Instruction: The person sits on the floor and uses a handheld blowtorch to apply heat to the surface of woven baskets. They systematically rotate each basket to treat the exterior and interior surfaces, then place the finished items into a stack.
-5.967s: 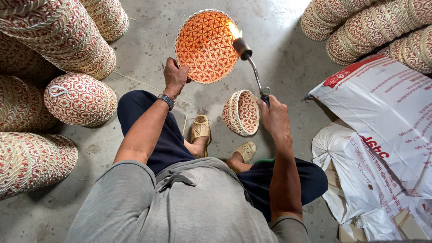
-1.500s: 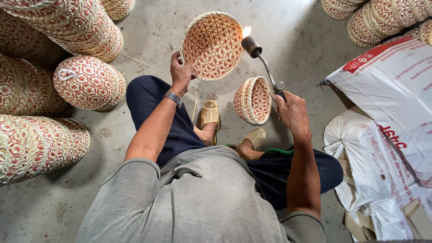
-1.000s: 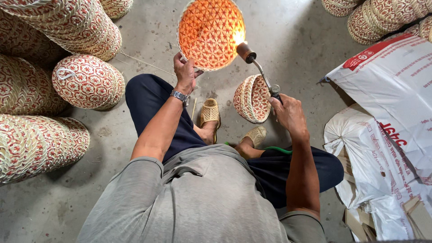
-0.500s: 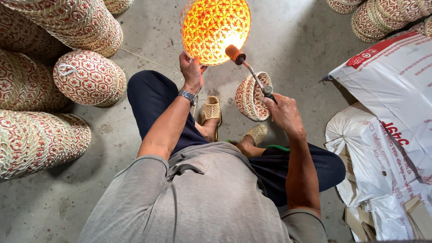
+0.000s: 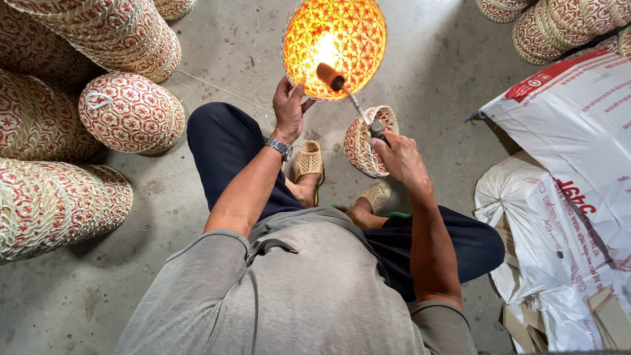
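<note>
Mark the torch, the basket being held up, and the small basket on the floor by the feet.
gas torch (image 5: 348, 98), head view: on its thin metal tube.
held woven basket (image 5: 355, 33), head view: on its lit patterned wall.
small floor basket (image 5: 360, 146), head view: on its patterned side.

a grey concrete floor (image 5: 427, 46) carries stacks of red-patterned woven baskets (image 5: 131, 112) at left, one small basket (image 5: 363, 141) by the feet, and white sacks (image 5: 565, 164) at right.

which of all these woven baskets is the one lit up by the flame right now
The round basket held up by the left hand glows orange from the torch in the right hand. The small basket by the feet and the stacks are unlit.
</note>
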